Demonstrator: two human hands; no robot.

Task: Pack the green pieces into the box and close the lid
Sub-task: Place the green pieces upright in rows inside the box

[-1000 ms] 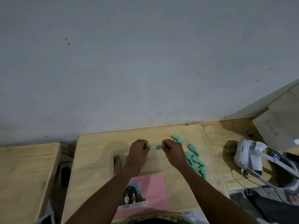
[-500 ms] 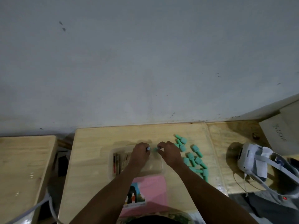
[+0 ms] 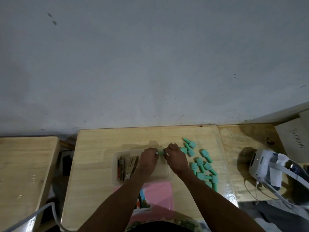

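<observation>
A clear plastic box [image 3: 115,166] lies open on the wooden table [image 3: 100,148], with dark stick-like items [image 3: 124,166] in its left part. Both hands meet over the box's far edge. My left hand [image 3: 148,160] and my right hand [image 3: 174,157] pinch one green piece [image 3: 161,153] between their fingertips. Several more green pieces [image 3: 200,163] lie scattered on the table right of the box. The pink lid [image 3: 158,195], with a picture label, lies flat in front of the box, partly under my arms.
A white headset with straps [image 3: 262,163] sits on the adjoining board at right, and a grey box with writing [image 3: 296,139] stands behind it. A second wooden table [image 3: 21,164] is at left, with a white cable [image 3: 38,213] below. The wall is close behind.
Both hands came toward me from the far table area to the box's far edge, bringing a green piece together between the fingertips. The camera tilted slightly, so the view shifted.
</observation>
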